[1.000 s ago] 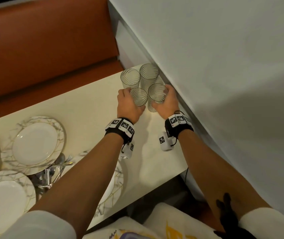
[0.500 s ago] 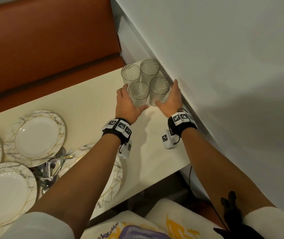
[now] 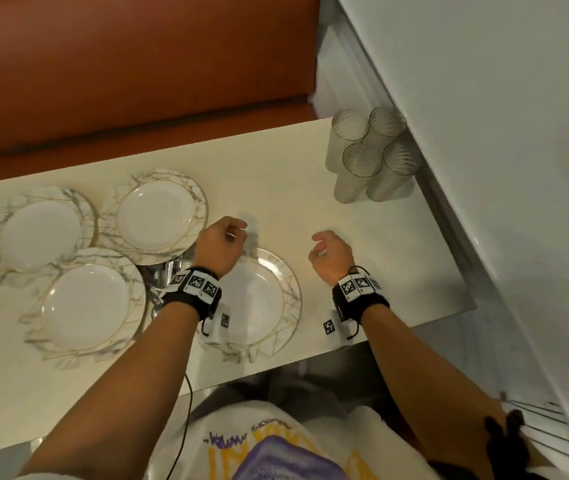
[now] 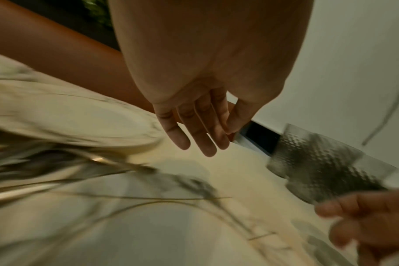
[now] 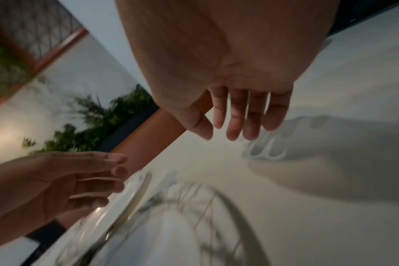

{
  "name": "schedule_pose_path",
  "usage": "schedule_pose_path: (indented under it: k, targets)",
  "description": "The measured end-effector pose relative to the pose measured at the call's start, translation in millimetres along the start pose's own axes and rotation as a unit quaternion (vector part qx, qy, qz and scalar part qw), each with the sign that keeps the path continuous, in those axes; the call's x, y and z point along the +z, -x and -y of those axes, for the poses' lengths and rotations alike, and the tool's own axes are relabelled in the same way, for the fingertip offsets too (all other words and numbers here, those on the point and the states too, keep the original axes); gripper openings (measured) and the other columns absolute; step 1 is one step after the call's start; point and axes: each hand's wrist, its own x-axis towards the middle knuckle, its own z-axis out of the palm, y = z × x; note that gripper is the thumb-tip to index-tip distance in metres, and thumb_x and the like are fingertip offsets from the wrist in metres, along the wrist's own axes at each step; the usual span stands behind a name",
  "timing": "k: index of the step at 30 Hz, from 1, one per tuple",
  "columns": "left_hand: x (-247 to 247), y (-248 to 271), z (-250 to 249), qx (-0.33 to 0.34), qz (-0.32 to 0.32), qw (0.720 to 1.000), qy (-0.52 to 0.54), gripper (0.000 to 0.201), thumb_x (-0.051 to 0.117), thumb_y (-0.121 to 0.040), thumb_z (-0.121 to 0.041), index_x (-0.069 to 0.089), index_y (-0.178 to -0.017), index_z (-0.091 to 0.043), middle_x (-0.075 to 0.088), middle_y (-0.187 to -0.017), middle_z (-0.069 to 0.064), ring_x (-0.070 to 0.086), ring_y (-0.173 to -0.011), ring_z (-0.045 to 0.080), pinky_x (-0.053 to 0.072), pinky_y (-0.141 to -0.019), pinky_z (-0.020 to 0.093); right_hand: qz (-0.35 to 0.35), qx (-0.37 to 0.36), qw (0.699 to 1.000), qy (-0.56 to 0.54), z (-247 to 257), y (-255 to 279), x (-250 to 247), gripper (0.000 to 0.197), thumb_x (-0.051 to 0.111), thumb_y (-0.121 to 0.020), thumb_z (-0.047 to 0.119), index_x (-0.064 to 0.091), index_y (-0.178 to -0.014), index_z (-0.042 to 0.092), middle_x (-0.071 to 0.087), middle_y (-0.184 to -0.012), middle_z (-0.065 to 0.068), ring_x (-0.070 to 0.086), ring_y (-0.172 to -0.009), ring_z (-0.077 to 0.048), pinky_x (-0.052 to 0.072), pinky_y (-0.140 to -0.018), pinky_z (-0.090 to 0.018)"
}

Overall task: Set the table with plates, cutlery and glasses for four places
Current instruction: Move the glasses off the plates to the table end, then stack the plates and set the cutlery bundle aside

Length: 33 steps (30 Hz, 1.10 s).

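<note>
Several ribbed glasses stand bunched at the far right corner of the cream table, against the wall; one glass shows blurred in the left wrist view. Several marbled plates with gold lines lie on the table: far left, middle, near left, and one near the front edge. Cutlery lies between the plates, mostly hidden by my left wrist. My left hand hovers over the near plate's far rim, empty, fingers relaxed. My right hand hangs empty to its right.
A white wall runs along the table's right side. An orange-brown bench lies beyond the far edge. The table's front edge is close to my body. Bare tabletop lies between the near plate and the glasses.
Both hands have let go of the cluster of glasses and pulled back toward me, over the near plate. The glasses stay at the far right corner. My view has swung left.
</note>
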Motion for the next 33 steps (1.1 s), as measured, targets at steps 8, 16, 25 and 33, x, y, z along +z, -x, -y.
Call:
schedule_pose_path:
  k: [8,16,25,33]
  targets:
    - [-77,41,84,-0.08,-0.047,0.995,0.044,0.022,0.055,-0.098,-0.014,0.074,-0.11,-0.018,0.075,-0.098,0.002,0.068,-0.083,0.015,0.053,-0.076,0.02,0.005,0.049,0.995,0.085,32,37,62,0.033,0.07,-0.087,0.023,0.068,-0.118,0.012,0.07,-0.116,-0.008,0.065,-0.109,-0.026,0.045,-0.082,-0.023]
    - [-114,58,115,-0.086,0.01,0.993,0.075,0.02,0.06,-0.096,-0.015,0.072,-0.108,-0.025,0.077,-0.1,-0.003,0.071,-0.096,0.016,0.057,-0.087,0.03,-0.027,0.145,0.987,0.069,44,69,60,0.025,0.064,-0.087,0.022,0.074,-0.11,0.016,0.073,-0.109,-0.007,0.065,-0.087,-0.024,0.048,-0.074,-0.023]
    - [-126,55,99,-0.046,0.036,0.994,0.089,0.017,0.059,-0.098,-0.013,0.07,-0.109,-0.02,0.071,-0.089,-0.009,0.068,-0.084,0.008,0.052,-0.07,0.014,-0.163,0.045,0.984,0.059,80,86,9,0.027,0.057,-0.097,0.017,0.066,-0.122,0.01,0.068,-0.123,-0.015,0.061,-0.114,-0.034,0.044,-0.096,-0.034]
    - [-131,38,78,-0.042,0.061,0.992,0.104,0.029,0.052,-0.105,-0.039,0.068,-0.119,-0.019,0.072,-0.118,0.0,0.068,-0.109,0.021,0.054,-0.102,0.041,-0.198,-0.069,0.978,-0.01,147,76,-8,0.026,0.057,-0.097,0.018,0.066,-0.121,0.013,0.066,-0.117,-0.004,0.057,-0.103,-0.016,0.043,-0.091,-0.027]
